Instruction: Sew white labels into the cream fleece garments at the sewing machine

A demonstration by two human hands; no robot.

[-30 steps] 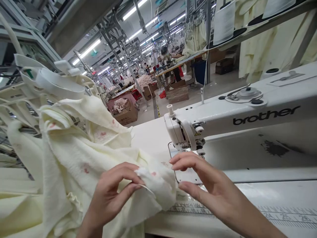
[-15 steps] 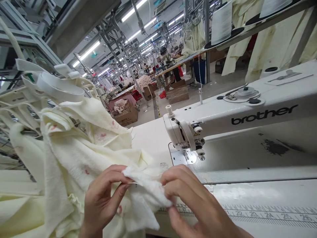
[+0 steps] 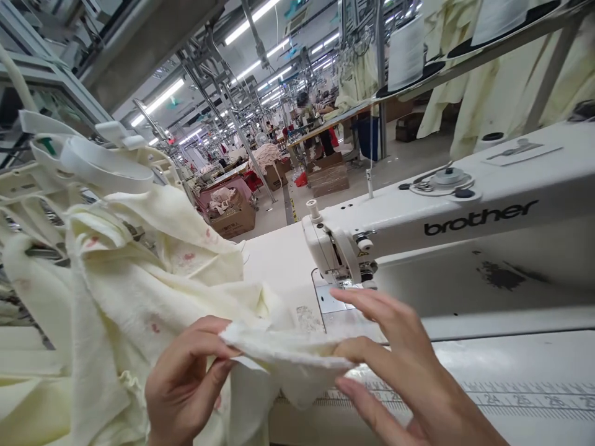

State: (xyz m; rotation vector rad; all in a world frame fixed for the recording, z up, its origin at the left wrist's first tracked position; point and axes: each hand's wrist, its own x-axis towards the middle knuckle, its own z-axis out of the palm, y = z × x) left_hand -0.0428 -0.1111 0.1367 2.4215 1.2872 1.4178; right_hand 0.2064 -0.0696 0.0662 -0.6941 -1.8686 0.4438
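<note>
Edge of cloth (image 3: 288, 354) held taut and level over tabletop (image 3: 511, 365), just near of machine (image 3: 465, 210) foot, likely to square it | left hand (image 3: 183, 387) fingers pinched left end | right hand (image 3: 404, 371) fingers pinched right end | bulk heaped left

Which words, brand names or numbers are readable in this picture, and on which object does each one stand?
"brother": black letters on the arm of the white sewing machine.
"25" and "26", as far as I can tell: on the printed ruler along the table's front; its other numbers are blurred.
Small grey print patch at the edge of the cream fabric: too small to read.
</note>
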